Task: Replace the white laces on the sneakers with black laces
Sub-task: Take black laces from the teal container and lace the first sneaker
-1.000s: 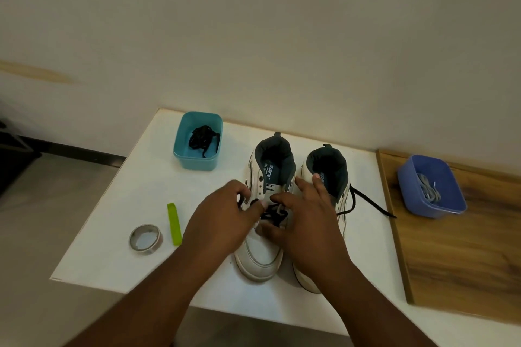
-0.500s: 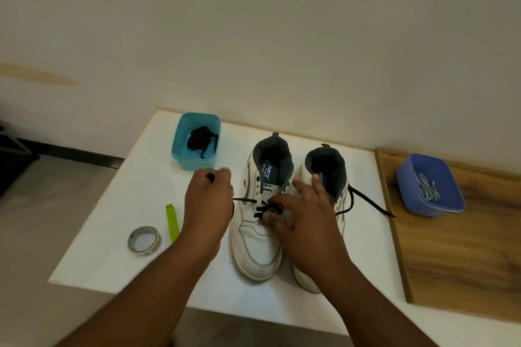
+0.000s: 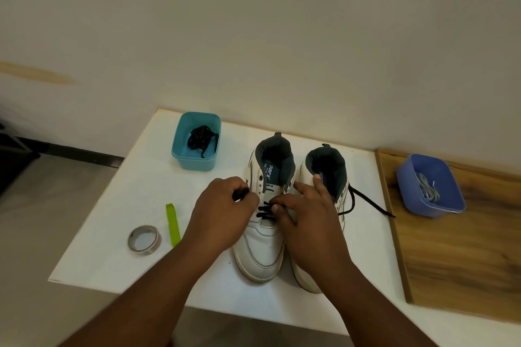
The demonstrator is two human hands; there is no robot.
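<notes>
Two white sneakers stand side by side on the white table (image 3: 118, 234), toes toward me. The left sneaker (image 3: 262, 248) has a black lace (image 3: 265, 211) crossing its lowest eyelets. My left hand (image 3: 222, 214) pinches one end of that lace just left of the shoe. My right hand (image 3: 307, 220) lies over both shoes, its thumb and fingertips on the lace at the eyelets. The right sneaker (image 3: 327, 166) is mostly hidden by that hand; a loose black lace (image 3: 369, 203) trails from it to the right.
A teal tub (image 3: 180, 149) holding a bundled black lace (image 3: 201, 136) stands at the back left. A blue tub (image 3: 448, 205) with white laces (image 3: 427, 187) sits on the wooden board (image 3: 465, 262) at right. A tape roll (image 3: 143, 239) and a green strip (image 3: 173, 224) lie at left.
My left hand drew the lace end out to the left, away from the shoe, then came back closer to the eyelets. My right hand stayed on the shoes.
</notes>
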